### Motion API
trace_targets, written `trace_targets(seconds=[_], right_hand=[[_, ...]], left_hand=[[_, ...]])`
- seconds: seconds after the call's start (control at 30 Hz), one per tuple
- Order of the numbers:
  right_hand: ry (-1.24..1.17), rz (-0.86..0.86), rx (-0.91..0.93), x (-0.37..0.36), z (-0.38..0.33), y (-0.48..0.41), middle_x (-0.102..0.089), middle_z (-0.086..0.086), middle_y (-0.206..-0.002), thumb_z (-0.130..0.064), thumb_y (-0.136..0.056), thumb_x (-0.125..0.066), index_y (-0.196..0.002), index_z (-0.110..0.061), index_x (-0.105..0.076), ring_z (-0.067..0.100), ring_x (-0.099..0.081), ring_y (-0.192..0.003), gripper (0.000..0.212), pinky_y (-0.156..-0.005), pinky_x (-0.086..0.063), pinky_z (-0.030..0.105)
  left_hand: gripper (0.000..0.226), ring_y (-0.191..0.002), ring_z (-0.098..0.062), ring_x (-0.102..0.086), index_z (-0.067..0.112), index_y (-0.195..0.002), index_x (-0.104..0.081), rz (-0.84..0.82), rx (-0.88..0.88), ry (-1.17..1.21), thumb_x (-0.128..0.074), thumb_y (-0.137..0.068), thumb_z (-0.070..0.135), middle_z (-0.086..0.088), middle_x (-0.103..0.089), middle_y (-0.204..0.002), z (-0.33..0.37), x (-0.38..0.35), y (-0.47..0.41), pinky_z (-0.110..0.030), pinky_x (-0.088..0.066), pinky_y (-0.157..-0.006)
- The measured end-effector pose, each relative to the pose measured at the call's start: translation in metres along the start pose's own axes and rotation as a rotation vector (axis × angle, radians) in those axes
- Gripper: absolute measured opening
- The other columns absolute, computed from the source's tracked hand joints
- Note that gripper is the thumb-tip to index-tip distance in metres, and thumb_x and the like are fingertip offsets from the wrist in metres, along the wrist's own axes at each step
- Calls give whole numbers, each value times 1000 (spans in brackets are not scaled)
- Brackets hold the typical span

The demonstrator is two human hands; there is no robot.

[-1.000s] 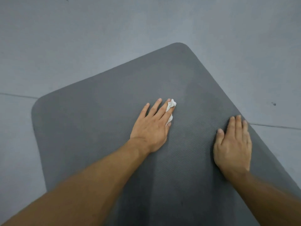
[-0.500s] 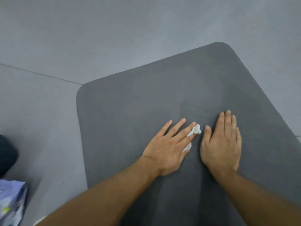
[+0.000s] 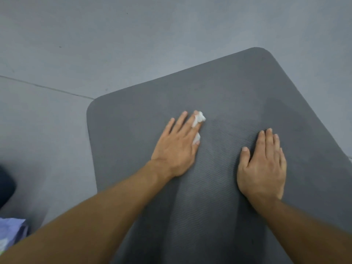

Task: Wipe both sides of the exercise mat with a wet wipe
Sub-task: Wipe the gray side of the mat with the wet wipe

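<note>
A dark grey exercise mat (image 3: 219, 92) lies flat on the floor, its far end with rounded corners ahead of me. My left hand (image 3: 177, 147) lies on the mat with straight fingers and presses a crumpled white wet wipe (image 3: 199, 119) under the fingers; the wipe shows past the fingertips and beside the thumb. My right hand (image 3: 263, 164) rests flat on the mat to the right, fingers straight and together, holding nothing. A faint damp streak shows on the mat between the hands.
Grey floor (image 3: 95, 44) with a thin seam line (image 3: 47, 87) surrounds the mat. At the lower left edge lie a pale purple packet (image 3: 11, 231) and a dark object (image 3: 5, 185).
My left hand has slid the wipe away from the right hand, toward the far left of the mat. The right hand stays pressed flat. The view has shifted slightly.
</note>
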State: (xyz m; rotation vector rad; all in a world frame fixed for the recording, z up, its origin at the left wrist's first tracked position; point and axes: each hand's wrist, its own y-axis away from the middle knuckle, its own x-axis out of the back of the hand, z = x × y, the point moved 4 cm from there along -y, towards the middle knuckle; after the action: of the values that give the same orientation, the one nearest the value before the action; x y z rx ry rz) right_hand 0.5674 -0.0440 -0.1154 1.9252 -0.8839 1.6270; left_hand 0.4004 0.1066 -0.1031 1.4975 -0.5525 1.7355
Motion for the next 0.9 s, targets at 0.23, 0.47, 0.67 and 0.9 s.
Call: trace_targets(seconds=[0.23,0.47,0.67,0.9], right_hand=[[-11,7,-2,0,-1,0,-17,6,-172,-45,-104,-23,-163,-8,-24,19,-9,-160,70,-130,-12,42],[-12,16,6,0,-1,1,-17,6,-172,-46,-104,-23,-163,-8,-24,19,-10,-160,70,-129,-13,42],[0,12,7,0,-2,0,-16,5,-173,-47,-104,-21,-163,-9,-23,18,-8,-160,70,-130,-11,40],[-19,23,12,1,-2,0,-20,7,-172,-45,-103,-25,-162,-7,-27,21,-13,-159,70,-129,-14,43]], left_hand=[[61,-160,-20,1,21,-166,-14,-51,-282,-83,-24,-109,41,5,-3,-174,38,-17,40,-44,-5,-129],[60,-159,-14,5,29,-166,-2,-45,-149,-39,-14,-108,40,11,0,-173,-1,-2,-6,-43,1,-129],[59,-159,-15,4,26,-166,-4,-17,84,28,-18,-111,40,9,0,-174,-24,10,-37,-43,0,-130],[60,-160,-21,-1,20,-166,-16,30,-48,48,-26,-108,36,2,-8,-174,35,-15,29,-48,-10,-129]])
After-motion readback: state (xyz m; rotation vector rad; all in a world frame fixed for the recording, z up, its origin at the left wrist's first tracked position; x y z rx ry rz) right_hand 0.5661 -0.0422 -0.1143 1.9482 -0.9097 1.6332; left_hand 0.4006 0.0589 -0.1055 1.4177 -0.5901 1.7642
